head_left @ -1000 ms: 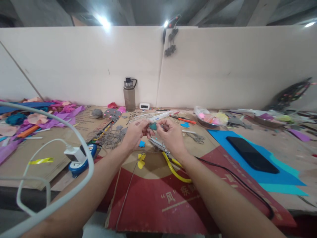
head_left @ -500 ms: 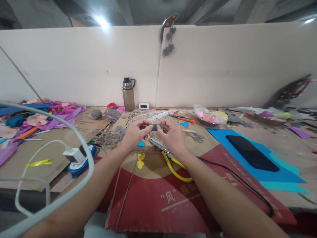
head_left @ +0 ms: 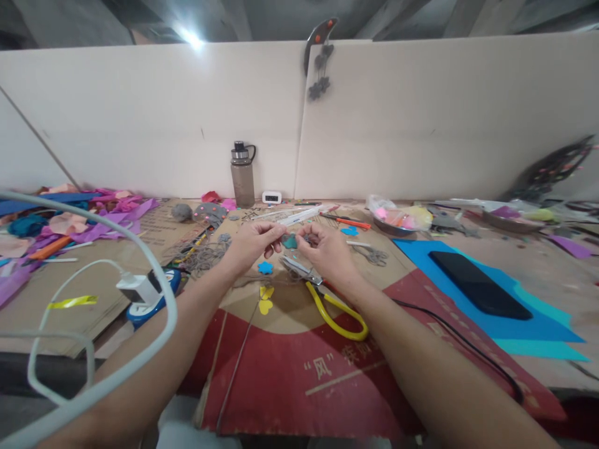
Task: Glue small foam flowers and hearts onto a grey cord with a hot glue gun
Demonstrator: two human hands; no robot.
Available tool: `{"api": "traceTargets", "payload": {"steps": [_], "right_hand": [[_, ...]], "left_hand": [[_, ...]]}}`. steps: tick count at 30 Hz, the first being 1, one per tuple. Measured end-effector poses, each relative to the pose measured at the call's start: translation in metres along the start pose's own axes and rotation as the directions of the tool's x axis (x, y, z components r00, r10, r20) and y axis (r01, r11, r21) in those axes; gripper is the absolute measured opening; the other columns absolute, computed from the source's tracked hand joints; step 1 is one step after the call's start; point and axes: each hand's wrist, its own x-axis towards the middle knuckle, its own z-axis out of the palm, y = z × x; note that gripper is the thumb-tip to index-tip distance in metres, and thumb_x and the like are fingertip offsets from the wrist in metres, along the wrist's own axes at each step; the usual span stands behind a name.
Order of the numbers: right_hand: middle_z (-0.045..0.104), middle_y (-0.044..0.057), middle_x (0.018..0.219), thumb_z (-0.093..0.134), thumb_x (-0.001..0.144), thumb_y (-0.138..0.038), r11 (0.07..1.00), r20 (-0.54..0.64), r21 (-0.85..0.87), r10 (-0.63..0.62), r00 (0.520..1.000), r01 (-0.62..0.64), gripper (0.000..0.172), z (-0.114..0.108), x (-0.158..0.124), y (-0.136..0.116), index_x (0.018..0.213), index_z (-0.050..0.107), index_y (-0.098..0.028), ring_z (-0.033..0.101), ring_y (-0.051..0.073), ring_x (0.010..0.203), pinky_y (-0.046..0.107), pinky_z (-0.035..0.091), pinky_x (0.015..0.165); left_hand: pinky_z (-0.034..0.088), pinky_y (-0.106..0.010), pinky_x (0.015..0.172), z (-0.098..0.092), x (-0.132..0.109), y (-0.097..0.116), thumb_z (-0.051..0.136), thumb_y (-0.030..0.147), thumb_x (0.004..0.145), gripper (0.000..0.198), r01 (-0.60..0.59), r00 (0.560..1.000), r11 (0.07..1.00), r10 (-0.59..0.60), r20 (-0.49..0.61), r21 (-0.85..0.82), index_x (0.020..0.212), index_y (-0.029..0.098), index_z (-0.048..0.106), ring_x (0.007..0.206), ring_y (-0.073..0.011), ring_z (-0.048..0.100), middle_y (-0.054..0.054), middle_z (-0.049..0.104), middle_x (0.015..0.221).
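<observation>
Between my two hands is a small teal piece (head_left: 291, 242), thin and flat like felt or paper. My right hand (head_left: 327, 254) pinches its right edge, with something small and grey at the fingertips. My left hand (head_left: 253, 247) has thumb and forefinger pressed together at the piece's upper left; what they grip is too small to make out. Just below lie scissors with yellow handles (head_left: 344, 321), blades pointing up-left. A blue flower cutout (head_left: 265, 267) and yellow heart-like cutouts (head_left: 266, 305) lie under my left hand on the red and brown cardboard (head_left: 290, 374).
Grey yarn (head_left: 203, 255) lies tangled left of my hands. A bottle (head_left: 242, 178) and small white clock (head_left: 272, 197) stand behind. At right are a phone (head_left: 480, 284) on blue sheets and a bowl of scraps (head_left: 397, 218). A white cable (head_left: 159, 268) loops across the left foreground.
My left fingers have shifted slightly left and up, and more of the teal piece shows, spread flatter. The blue flower and scissors are less covered by my hands.
</observation>
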Motion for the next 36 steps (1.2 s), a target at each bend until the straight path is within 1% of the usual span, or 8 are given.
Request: {"api": "traceTargets", "payload": {"steps": [4, 8, 15, 19, 24, 29, 34, 36], "right_hand": [[0.06, -0.001, 0.064, 0.054, 0.076, -0.024, 0.997, 0.023, -0.07, -0.031, 0.999, 0.033, 0.009, -0.005, -0.001, -0.007, 0.073, 0.061, -0.019, 0.052, 0.014, 0.063, 0.025, 0.037, 0.06], [0.061, 0.0, 0.066, 0.054, 0.074, -0.02, 0.984, 0.009, -0.158, -0.083, 0.997, 0.083, 0.007, -0.005, -0.002, -0.012, 0.07, 0.06, -0.02, 0.053, 0.014, 0.065, 0.026, 0.037, 0.063], [0.063, 0.001, 0.069, 0.055, 0.075, -0.019, 0.959, 0.013, -0.252, -0.13, 0.991, 0.129, 0.007, 0.001, -0.003, -0.008, 0.072, 0.06, -0.02, 0.054, 0.015, 0.066, 0.027, 0.036, 0.064], [0.063, 0.001, 0.072, 0.055, 0.076, -0.017, 0.953, 0.046, -0.264, -0.144, 0.988, 0.151, 0.007, 0.002, -0.003, -0.005, 0.074, 0.061, -0.02, 0.055, 0.016, 0.069, 0.027, 0.036, 0.065], [0.062, 0.002, 0.073, 0.052, 0.085, -0.024, 0.973, 0.062, -0.181, -0.134, 0.989, 0.144, 0.012, -0.001, -0.002, -0.007, 0.08, 0.063, -0.02, 0.053, 0.016, 0.07, 0.028, 0.036, 0.066], [0.055, -0.001, 0.07, 0.054, 0.082, -0.021, 0.986, 0.012, -0.102, -0.128, 0.992, 0.129, 0.02, -0.002, -0.003, -0.007, 0.102, 0.059, -0.019, 0.049, 0.016, 0.066, 0.027, 0.036, 0.063], [0.052, -0.001, 0.068, 0.054, 0.082, -0.02, 0.986, -0.015, -0.075, -0.149, 0.989, 0.148, 0.003, -0.002, -0.004, -0.008, 0.083, 0.057, -0.02, 0.047, 0.015, 0.064, 0.027, 0.036, 0.062], [0.053, 0.0, 0.068, 0.055, 0.081, -0.021, 0.983, -0.02, -0.087, -0.164, 0.986, 0.162, 0.004, -0.002, -0.004, -0.008, 0.078, 0.056, -0.02, 0.047, 0.015, 0.065, 0.027, 0.036, 0.063]], "left_hand": [[0.035, -0.021, 0.043, 0.0, -0.002, 0.006, 0.065, 0.042, 0.076, 0.028, 0.004, 1.0, 0.996, -0.006, 0.021, 0.088, 0.077, 0.015, 0.07, 0.044, -0.008, 0.046, -0.003, 0.062, 0.058], [0.035, -0.019, 0.044, 0.005, -0.005, 0.009, 0.067, 0.031, 0.071, 0.018, -0.003, 1.0, 0.985, 0.005, -0.015, 0.173, 0.081, 0.016, 0.071, 0.047, -0.0086, 0.048, -0.001, 0.061, 0.057], [0.041, -0.02, 0.054, 0.011, -0.004, 0.004, 0.062, 0.02, 0.068, 0.008, -0.136, 0.988, 0.937, 0.153, -0.029, 0.322, 0.072, 0.015, 0.067, 0.055, -0.0092, 0.052, 0.0, 0.062, 0.064], [0.043, -0.021, 0.058, 0.011, -0.004, 0.002, 0.059, 0.019, 0.068, 0.011, -0.17, 0.978, 0.9, 0.204, -0.043, 0.401, 0.075, 0.015, 0.066, 0.06, -0.0107, 0.055, -0.001, 0.064, 0.067], [0.039, -0.019, 0.046, 0.014, -0.007, 0.006, 0.06, 0.02, 0.068, 0.005, -0.093, 0.988, 0.937, 0.13, -0.088, 0.336, 0.07, 0.016, 0.061, 0.047, -0.0085, 0.051, 0.002, 0.058, 0.057], [0.042, -0.019, 0.043, 0.016, -0.009, 0.012, 0.06, 0.017, 0.065, 0.004, -0.02, 0.986, 0.978, 0.054, -0.159, 0.208, 0.068, 0.016, 0.057, 0.042, -0.0085, 0.052, 0.003, 0.056, 0.053], [0.042, -0.019, 0.042, 0.017, -0.008, 0.014, 0.061, 0.015, 0.065, 0.007, -0.005, 0.981, 0.989, 0.033, -0.191, 0.145, 0.069, 0.016, 0.055, 0.041, -0.0084, 0.051, 0.003, 0.057, 0.051], [0.043, -0.02, 0.042, 0.018, -0.008, 0.012, 0.06, 0.016, 0.066, 0.008, 0.0, 0.981, 0.993, 0.022, -0.193, 0.117, 0.07, 0.016, 0.054, 0.041, -0.0083, 0.051, 0.003, 0.058, 0.051]]}}
